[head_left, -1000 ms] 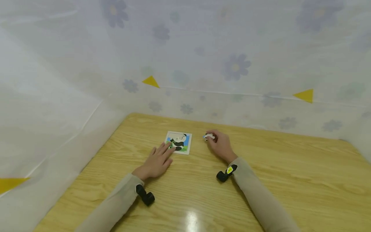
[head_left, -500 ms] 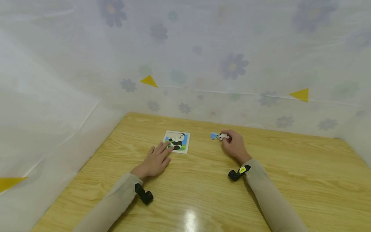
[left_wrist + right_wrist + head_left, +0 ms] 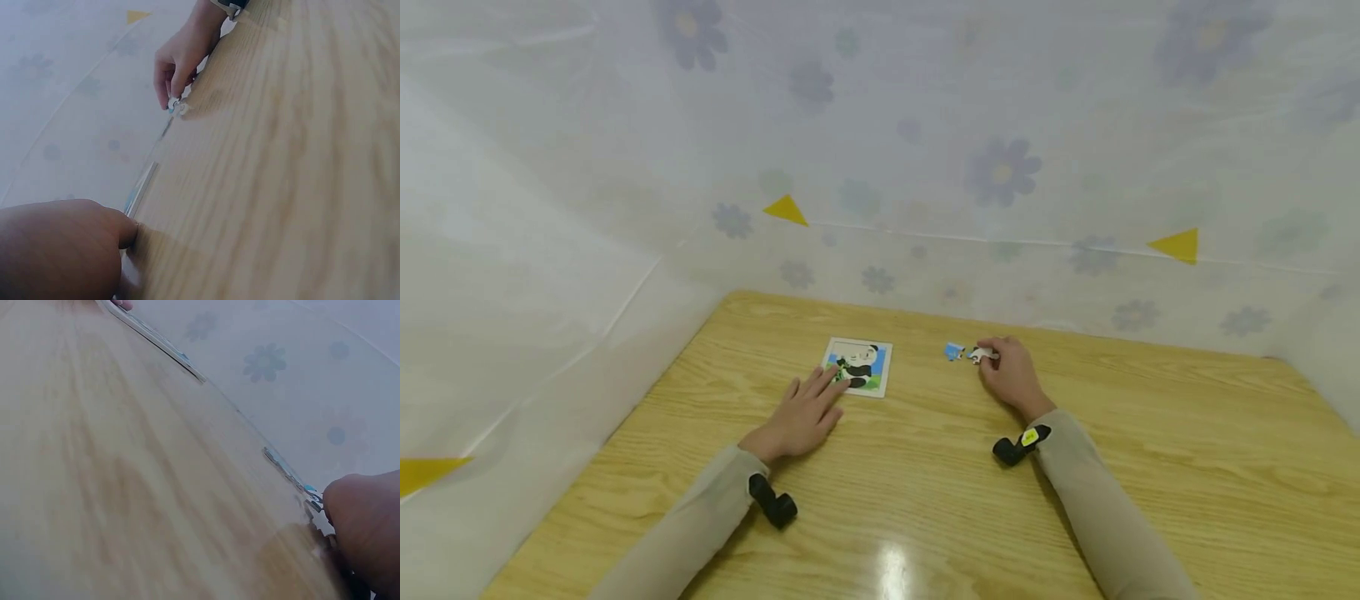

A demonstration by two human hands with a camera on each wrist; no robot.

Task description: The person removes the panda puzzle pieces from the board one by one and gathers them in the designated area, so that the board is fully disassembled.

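A small square panda puzzle board (image 3: 867, 360) lies flat on the wooden table (image 3: 925, 500). My left hand (image 3: 811, 403) lies flat with straight fingers, its fingertips resting on the board's near-left corner. To the right of the board, my right hand (image 3: 1006, 365) pinches a small white puzzle piece (image 3: 979, 356) against the tabletop. A blue piece (image 3: 953, 352) lies just left of it. The left wrist view shows the right hand (image 3: 181, 56) with curled fingers on the piece (image 3: 176, 107). In the right wrist view the pieces (image 3: 312, 500) lie by my fingertip.
A floral plastic sheet (image 3: 1000, 175) with yellow triangles walls the table at the back and left. Black wrist cameras sit on both sleeves (image 3: 775, 504). The board's thin edge (image 3: 142, 184) shows in the left wrist view.
My right hand has moved to the right, away from the board, taking the white and blue pieces with it. The left hand has stayed on the board.
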